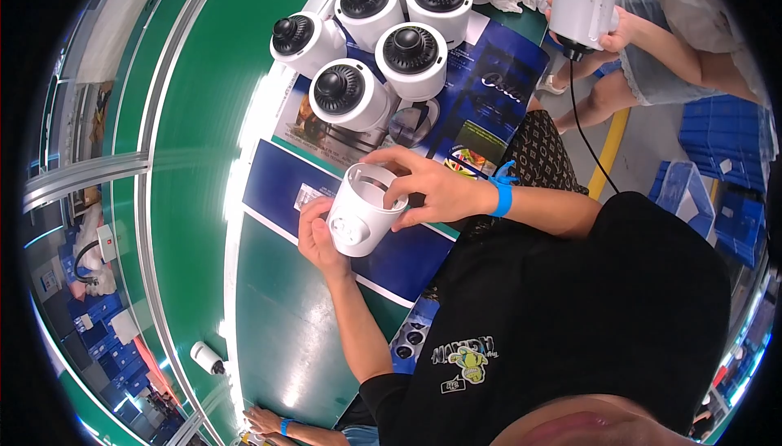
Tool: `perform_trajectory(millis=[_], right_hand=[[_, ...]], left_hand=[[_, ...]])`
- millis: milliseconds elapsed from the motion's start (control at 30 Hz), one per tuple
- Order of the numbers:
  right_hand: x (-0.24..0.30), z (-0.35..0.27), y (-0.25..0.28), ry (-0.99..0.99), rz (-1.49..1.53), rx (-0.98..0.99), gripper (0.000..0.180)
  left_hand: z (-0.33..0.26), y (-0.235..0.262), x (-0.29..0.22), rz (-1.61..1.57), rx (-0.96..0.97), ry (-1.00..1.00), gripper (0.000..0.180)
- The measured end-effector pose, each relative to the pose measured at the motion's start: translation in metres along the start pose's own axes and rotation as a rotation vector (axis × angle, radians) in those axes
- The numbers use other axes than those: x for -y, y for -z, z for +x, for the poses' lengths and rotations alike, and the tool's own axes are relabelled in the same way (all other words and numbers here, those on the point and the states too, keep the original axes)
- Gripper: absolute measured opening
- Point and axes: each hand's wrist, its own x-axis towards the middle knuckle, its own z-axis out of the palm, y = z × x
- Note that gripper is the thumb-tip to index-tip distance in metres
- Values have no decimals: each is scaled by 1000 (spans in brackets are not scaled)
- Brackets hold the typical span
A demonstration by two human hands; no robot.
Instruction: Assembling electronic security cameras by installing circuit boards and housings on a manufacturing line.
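A white cylindrical camera housing (368, 230) is held between my two hands, tilted, with its open round end turned up. Wrapped round its lower left side, my left hand (322, 238) has the thumb close to a small round boss on the wall. My right hand (432, 189), below a blue wristband (503, 194), grips the rim from the right, with some fingertips curled over the opening. What lies deeper inside the housing is hidden. Just beyond stand several white dome cameras with black ribbed tops, the nearest dome camera (366, 108) leaning to the left.
Blue printed cardboard (273, 177) lies on the green table (285, 316). At the upper right a co-worker's hand (621, 30) holds another white housing (585, 2) with a hanging black cable (580, 112). A small white camera (207, 357) and another person's hand (262, 420) are at the lower left.
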Motion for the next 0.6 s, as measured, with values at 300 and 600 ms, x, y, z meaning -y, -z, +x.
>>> perform_trajectory(millis=[300,600], right_hand=[[3,1,1,-25,-11,7,30],[3,1,1,-46,34,19,26]], left_hand=[[0,-1,-1,-6,-13,12,38],[1,-1,0,16,-10,-13,38]])
